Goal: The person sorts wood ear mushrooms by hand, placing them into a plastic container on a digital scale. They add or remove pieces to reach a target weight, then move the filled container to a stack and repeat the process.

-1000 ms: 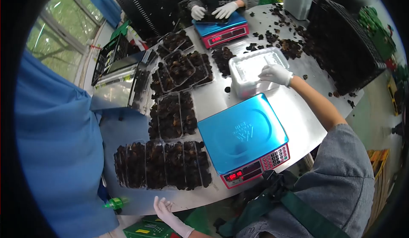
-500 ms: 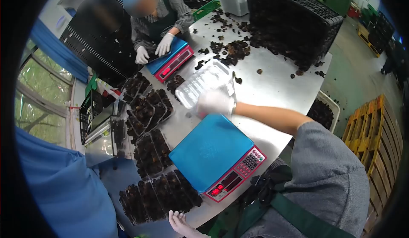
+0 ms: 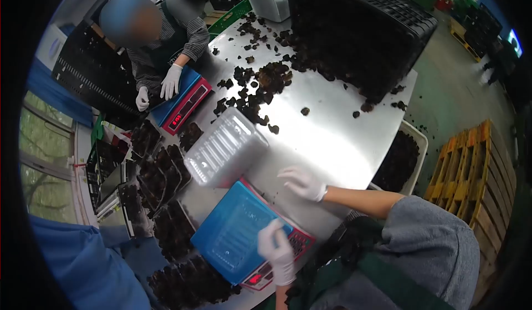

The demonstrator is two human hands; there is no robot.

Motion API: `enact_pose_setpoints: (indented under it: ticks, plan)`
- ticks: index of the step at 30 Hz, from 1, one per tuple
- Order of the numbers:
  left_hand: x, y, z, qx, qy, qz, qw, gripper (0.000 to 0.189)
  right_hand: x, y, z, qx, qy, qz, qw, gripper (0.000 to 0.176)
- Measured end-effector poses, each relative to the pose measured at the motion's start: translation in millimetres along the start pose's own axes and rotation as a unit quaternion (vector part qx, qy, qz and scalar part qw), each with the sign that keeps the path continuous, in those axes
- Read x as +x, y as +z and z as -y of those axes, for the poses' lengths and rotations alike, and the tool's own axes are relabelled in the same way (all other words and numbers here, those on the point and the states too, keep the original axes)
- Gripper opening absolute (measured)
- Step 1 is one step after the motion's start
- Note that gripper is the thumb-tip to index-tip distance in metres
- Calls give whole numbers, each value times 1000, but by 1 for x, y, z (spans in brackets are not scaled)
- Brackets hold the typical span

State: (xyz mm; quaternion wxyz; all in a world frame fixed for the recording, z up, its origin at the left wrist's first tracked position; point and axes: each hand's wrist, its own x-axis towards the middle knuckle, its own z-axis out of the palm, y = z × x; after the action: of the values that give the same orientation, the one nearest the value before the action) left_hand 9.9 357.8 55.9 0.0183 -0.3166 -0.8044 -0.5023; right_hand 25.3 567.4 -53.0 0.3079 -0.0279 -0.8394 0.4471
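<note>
Gloved in white, my right hand (image 3: 302,182) hovers over the metal table with its fingers stretched out and nothing in them. My left hand (image 3: 275,246), also gloved, is above the near right part of the blue-topped scale (image 3: 213,221); its fingers look loosely apart, slightly blurred. Faint ridged outlines on the scale's platform look like a clear plastic tray (image 3: 239,238). Just beyond the scale, a stack of clear plastic trays (image 3: 224,149) lies tipped on the table. Trays filled with dark, mushroom-like pieces (image 3: 191,282) line the left side.
Across the table (image 3: 327,138), a co-worker's gloved hands rest at a second scale (image 3: 183,102). A large black crate (image 3: 354,38) on its side spills dark pieces (image 3: 271,80). A white bin (image 3: 418,160) stands below the right edge, near wooden pallets (image 3: 460,171).
My right hand has left the clear trays and come back toward me. My left hand has risen from the near edge to above the scale. The tray stack now sits tilted; the view has shifted.
</note>
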Motion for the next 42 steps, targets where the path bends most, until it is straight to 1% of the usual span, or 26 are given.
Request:
enact_pose_setpoints:
  ticks: [2,3,6,7,9,10,11,12,14,17,18,19,20,22,23,24,26,29,30,31,33,35,36,39,41,42]
  plan:
    - [3,74,7,-48,-76,100,991,25,1,-35,-60,-77,9,-7,997,32]
    - [3,104,18,-50,-101,173,978,47,9,-53,-85,-76,18,-7,997,34]
    - [18,181,51,141,-76,112,981,65,60,-103,-152,-104,81,22,991,40]
    - [24,197,64,172,-113,102,973,72,90,-113,-176,-145,65,9,987,42]
    - [36,217,78,261,-123,92,953,73,161,-126,-222,-177,58,-8,982,47]
    - [41,223,84,305,-128,89,940,73,199,-129,-245,-168,66,-13,983,50]
    - [48,219,76,352,-127,144,916,75,231,-129,-274,-153,81,-15,985,54]
    - [50,223,81,340,-128,127,923,76,260,-127,-301,-138,96,-17,986,58]
    - [42,222,87,321,-131,104,932,77,294,-116,-342,-281,82,-30,956,66]
    - [41,223,87,317,-147,97,932,75,295,-110,-325,-298,139,125,936,66]
    - [41,223,86,318,-150,99,931,75,285,-111,-314,-215,171,165,947,61]
    - [42,223,84,319,-153,100,930,74,272,-127,-273,-136,233,201,942,57]
    - [44,223,83,319,-153,100,930,74,241,-124,-272,-160,162,150,962,56]
    - [46,224,82,325,-164,109,925,73,192,-135,-235,-169,71,120,976,59]
    - [46,222,81,326,-170,116,923,73,173,-141,-229,-158,57,187,968,58]
    - [47,222,80,322,-167,113,925,73,176,-153,-195,-113,-3,218,969,56]
    - [48,223,80,314,-164,106,929,73,146,-145,-207,-184,-62,190,963,55]
    - [49,221,79,307,-172,108,930,72,208,-115,-194,-172,-91,38,980,29]
    - [49,221,80,306,-169,103,931,72,232,-89,-203,-145,-107,16,983,26]
    - [49,221,81,303,-165,98,933,72,256,-63,-210,-149,-113,32,982,29]
    - [45,222,84,297,-159,91,937,71,287,-7,-218,-196,-49,118,972,53]
    - [42,221,87,291,-156,84,940,70,286,30,-227,-251,-80,192,945,57]
    - [42,220,87,297,-153,82,939,69,283,33,-225,-280,-111,250,920,55]
    - [44,221,86,299,-148,72,940,68,253,7,-219,-231,-154,325,904,46]
    - [44,220,86,286,-148,75,944,67,215,-33,-220,-118,-113,269,949,43]
    - [43,221,86,287,-148,72,944,67,199,-61,-199,-148,-86,212,962,39]
